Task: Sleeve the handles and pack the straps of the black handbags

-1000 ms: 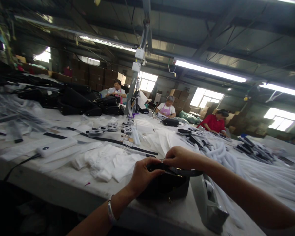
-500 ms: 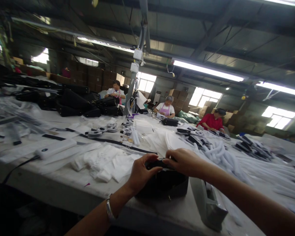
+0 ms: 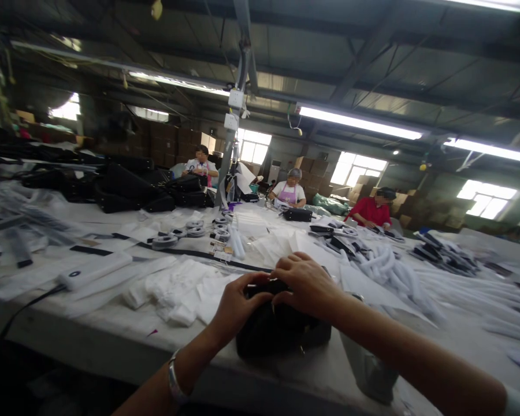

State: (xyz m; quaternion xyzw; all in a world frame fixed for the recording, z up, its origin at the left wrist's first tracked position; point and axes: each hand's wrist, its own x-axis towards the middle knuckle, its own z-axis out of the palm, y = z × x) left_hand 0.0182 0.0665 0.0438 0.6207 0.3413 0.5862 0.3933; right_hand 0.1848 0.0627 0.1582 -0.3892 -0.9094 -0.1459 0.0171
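Observation:
A black handbag point(image 3: 281, 332) with small gold-coloured fittings stands near the table's front edge, directly before me. My left hand point(image 3: 238, 297) pinches the bag's top edge from the left, thumb in front and fingers behind. On the right, my right hand point(image 3: 305, 283) grips the same upper part, its fingers curled over the top. Both sets of fingertips nearly meet there, and what lies between them is partly hidden. Beside the bag, under my right forearm, is a grey tape-dispenser-like holder point(image 3: 370, 370).
Crumpled white sheets point(image 3: 169, 289) lie left of the bag, near a white device with a strap point(image 3: 95, 270). White padded tubes point(image 3: 385, 271) spread to the right. Black bags point(image 3: 130, 188) are heaped at the back left. Three co-workers sit across the table point(image 3: 39, 323).
My right hand has moved left and its fingers have come further over the bag's top. My left hand has shifted slightly left. The bag's upper part now covers its opening.

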